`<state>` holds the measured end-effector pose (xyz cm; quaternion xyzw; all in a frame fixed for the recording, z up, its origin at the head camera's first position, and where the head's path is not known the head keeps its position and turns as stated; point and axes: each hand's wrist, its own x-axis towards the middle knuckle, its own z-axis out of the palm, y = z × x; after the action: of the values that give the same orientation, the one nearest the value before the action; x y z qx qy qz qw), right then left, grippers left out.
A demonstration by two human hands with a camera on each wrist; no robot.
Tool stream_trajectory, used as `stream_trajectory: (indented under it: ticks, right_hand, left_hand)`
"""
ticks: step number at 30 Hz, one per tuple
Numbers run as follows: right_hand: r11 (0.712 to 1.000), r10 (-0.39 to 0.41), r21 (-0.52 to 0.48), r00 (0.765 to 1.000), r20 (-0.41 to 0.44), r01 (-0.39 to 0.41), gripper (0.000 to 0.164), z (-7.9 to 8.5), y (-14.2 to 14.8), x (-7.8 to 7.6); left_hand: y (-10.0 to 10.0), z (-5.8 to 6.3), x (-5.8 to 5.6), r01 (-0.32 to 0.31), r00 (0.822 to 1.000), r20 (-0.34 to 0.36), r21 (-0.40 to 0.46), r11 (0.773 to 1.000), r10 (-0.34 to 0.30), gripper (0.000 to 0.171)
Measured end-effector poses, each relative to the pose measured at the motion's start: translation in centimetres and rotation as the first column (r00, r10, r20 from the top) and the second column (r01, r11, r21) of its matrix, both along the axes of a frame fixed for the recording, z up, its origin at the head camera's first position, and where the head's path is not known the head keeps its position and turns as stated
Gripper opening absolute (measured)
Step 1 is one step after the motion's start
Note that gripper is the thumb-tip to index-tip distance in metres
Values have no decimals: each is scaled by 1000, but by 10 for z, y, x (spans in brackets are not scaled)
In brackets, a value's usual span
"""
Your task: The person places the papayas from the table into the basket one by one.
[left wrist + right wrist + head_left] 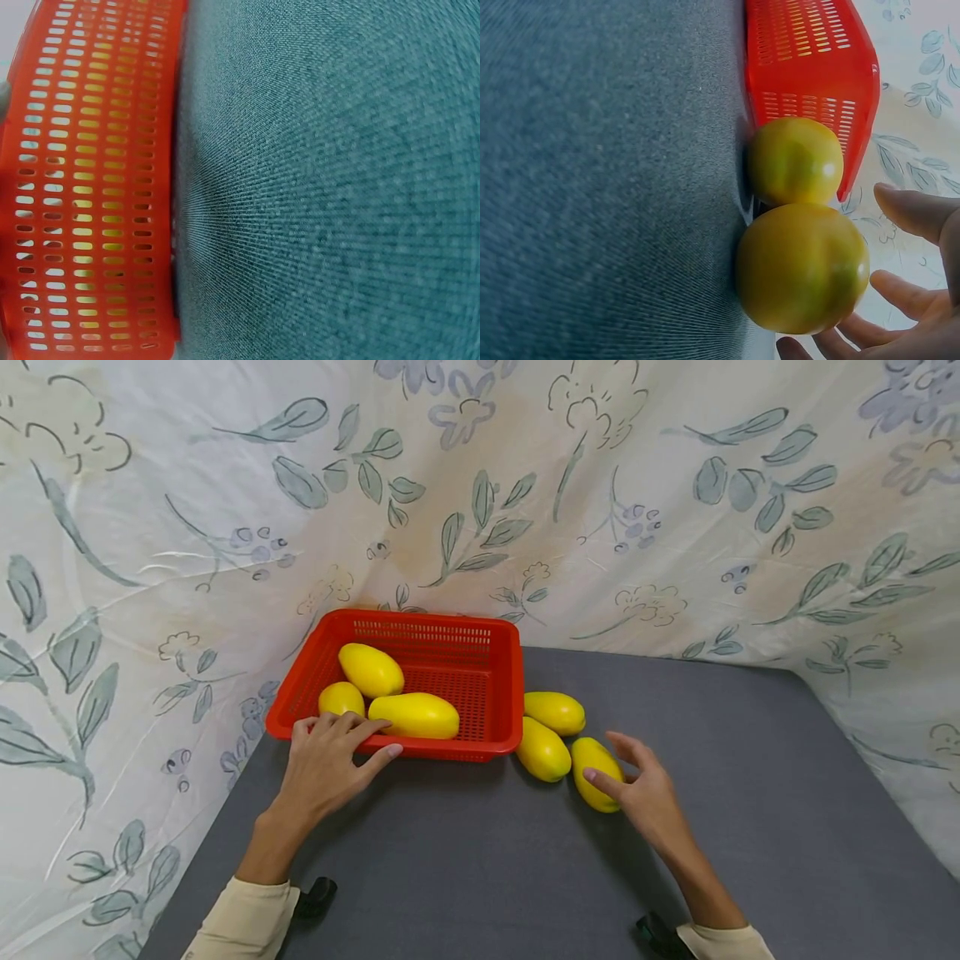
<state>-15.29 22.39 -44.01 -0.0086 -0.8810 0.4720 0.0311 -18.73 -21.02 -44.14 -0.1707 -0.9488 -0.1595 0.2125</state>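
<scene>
A red plastic basket (pixel 495 693) with slotted walls stands on the table, holding three smooth yellow mangoes, one of them lying along the front wall (pixel 416 716). My left hand (pixel 330 764) grips the basket's front rim near its left corner, fingers over the edge and thumb outside. To the right of the basket lie three more mangoes on the table. Around the nearest mango (pixel 597 774), my right hand (pixel 651 793) is spread, thumb on one side and fingers on the other. In the right wrist view the thumb (pixel 915 214) stands apart from that mango (pixel 802 270).
Two mangoes, one behind (pixel 555 712) and one in front (pixel 543 749), lie close against the basket's right side. Grey cloth (pixel 750 793) covers the table. A floral curtain (pixel 637 527) hangs behind it and along both sides.
</scene>
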Motion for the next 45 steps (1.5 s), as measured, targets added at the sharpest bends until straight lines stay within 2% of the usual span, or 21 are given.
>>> stream_trajectory:
  ticks: [16,27,45]
  right_hand:
    - [998,25,61,999,42,-28,73,-5,3,2]
    - [996,24,80,992,121,-34,74,-8,6,3]
    - [998,18,52,994,106,-23,74,-9,4,6]
  left_hand:
    - [0,1,0,-1,1000,-7,-9,1000,1,50]
    - [0,-1,1,-5,1000,-5,-18,1000,5,51]
    - [0,-1,0,-5,1000,-26,-18,1000,5,51]
